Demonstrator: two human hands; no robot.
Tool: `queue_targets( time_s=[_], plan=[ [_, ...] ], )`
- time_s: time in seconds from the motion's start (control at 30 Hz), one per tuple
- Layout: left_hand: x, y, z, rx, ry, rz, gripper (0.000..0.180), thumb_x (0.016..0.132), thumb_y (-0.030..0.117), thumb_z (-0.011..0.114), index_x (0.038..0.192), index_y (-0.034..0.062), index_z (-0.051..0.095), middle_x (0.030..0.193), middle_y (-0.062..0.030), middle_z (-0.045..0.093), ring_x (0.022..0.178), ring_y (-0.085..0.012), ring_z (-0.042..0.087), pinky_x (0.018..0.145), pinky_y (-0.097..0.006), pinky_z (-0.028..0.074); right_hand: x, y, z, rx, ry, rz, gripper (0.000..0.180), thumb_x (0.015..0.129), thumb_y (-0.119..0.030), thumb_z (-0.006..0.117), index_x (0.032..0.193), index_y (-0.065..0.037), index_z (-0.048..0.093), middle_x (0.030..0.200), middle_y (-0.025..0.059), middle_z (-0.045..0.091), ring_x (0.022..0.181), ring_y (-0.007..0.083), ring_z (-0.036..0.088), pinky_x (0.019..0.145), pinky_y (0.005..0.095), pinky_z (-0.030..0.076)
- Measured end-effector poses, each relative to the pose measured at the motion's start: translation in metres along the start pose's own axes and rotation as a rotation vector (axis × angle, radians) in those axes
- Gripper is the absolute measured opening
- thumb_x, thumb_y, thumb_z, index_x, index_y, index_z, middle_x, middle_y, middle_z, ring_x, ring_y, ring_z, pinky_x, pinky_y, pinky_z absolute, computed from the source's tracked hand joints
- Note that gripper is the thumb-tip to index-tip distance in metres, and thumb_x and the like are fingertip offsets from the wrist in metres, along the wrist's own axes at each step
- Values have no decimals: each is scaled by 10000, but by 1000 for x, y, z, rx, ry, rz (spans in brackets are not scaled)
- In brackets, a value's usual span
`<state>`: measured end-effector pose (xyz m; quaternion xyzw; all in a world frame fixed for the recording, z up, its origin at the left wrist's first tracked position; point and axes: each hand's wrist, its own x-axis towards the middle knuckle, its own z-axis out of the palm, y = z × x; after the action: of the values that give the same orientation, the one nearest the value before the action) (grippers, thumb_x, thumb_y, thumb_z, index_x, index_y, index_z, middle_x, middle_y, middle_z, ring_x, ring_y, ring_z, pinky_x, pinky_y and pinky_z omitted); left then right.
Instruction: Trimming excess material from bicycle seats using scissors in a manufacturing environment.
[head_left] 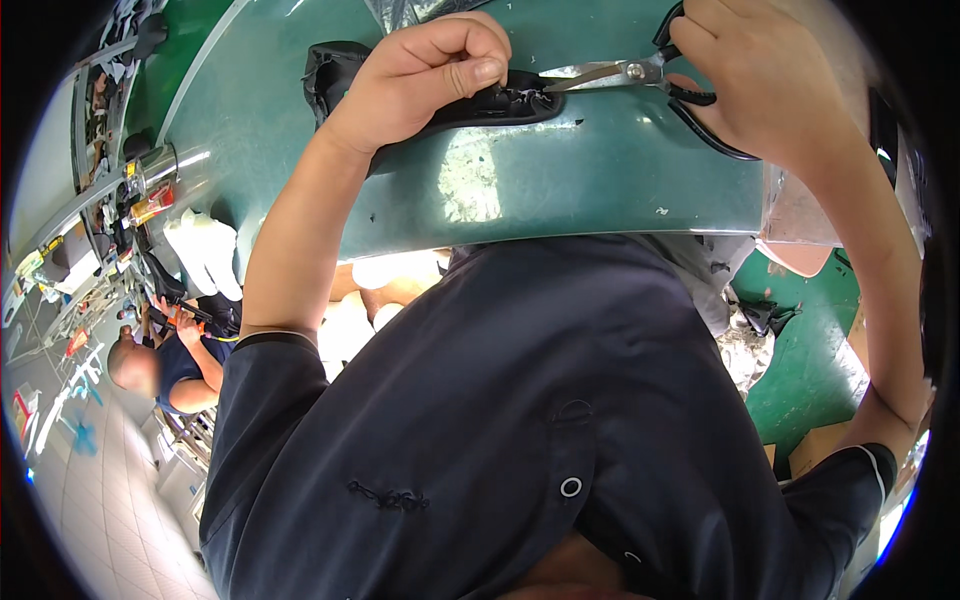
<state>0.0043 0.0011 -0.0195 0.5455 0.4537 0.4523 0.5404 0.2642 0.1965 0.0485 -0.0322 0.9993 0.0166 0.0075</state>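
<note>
A long black piece, soft like leather or fabric with a rounded end [480,113], lies across the green table. Whitish frayed bits show along its opening. My left hand [425,75] is closed over it, thumb and forefinger pinching at the opening's edge; whether a thread is between the fingertips is too small to tell. In my right hand [765,85] is a pair of scissors [635,72] with black handles, my fingers through the loops. The blades are slightly apart, and their tips reach the frayed spot, close to my left fingertips.
The green tabletop [620,180] has small dark scraps on it and a curved near edge against my body. Dark shiny material [415,12] lies at the far edge. Brown sheet material [795,215] sits at the right corner. Another person [185,365] works at the left.
</note>
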Motion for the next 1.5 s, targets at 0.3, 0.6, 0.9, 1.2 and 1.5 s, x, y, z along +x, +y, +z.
queue_targets(
  time_s=[0.3,0.6,0.9,1.2,1.5],
  plan=[
    [8,-35,-14,-166,-193,426,101,1013,97,660,999,2,628,995,-102,623,866,-206,608,787,-313,478,23,-1,7,-41,-4,-84,272,747,-315,760,868,-88,672,866,60,649,845,272,653,753,395,536],
    [16,-39,-20,-89,-201,457,129,1043,98,629,955,6,646,1012,-45,579,858,-106,509,783,-238,415,20,12,26,-26,-81,-100,200,763,-220,749,825,-67,636,842,82,628,820,285,649,711,402,530],
    [2,-3,0,-350,101,-115,127,1050,92,614,953,17,648,995,-24,579,801,-81,488,725,-222,398,10,0,18,49,136,14,307,748,-220,818,871,-59,586,884,74,596,859,297,625,733,419,526],
    [7,-23,-10,-239,-57,192,141,1057,139,616,986,22,651,970,-27,565,769,-92,466,715,-238,395,18,-10,35,37,51,-2,264,787,-238,807,829,-63,614,818,80,610,807,291,646,689,428,537],
    [4,-2,-5,-632,209,-110,120,1048,123,619,1015,17,664,978,-35,619,841,-114,553,808,-268,465,-4,5,42,27,176,212,213,817,-282,764,825,-90,670,806,83,666,785,312,689,675,436,558]
  ],
)
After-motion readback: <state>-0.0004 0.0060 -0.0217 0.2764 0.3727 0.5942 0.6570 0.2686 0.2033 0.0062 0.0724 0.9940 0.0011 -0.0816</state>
